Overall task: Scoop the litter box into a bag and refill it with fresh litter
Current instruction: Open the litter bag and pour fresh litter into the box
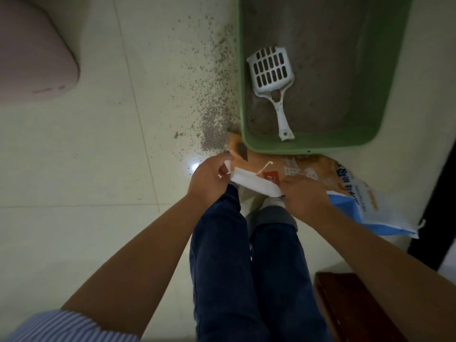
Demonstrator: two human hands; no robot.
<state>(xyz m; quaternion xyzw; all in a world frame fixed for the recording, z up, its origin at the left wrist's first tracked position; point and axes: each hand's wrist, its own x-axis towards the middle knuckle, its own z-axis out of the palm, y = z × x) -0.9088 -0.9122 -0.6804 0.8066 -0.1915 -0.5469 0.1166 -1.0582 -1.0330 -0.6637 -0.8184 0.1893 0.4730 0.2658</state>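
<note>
A green litter box [308,144] sits on the floor ahead, with grey litter inside. A white slotted scoop [271,72] lies in it, its handle leaning on the near wall. An orange, white and blue litter bag [320,172] lies on the floor in front of the box. My left hand [209,178] pinches the left end of the bag's white top strip [251,183]. My right hand [306,196] grips the strip's right end on the bag. The strip is pulled taut between both hands.
Grey litter grains [214,95] are scattered over the pale tiles left of the box. A pink cushioned thing [32,50] sits far left. A dark wooden piece [350,307] lies near my right leg. A dark vertical edge [434,193] stands at right.
</note>
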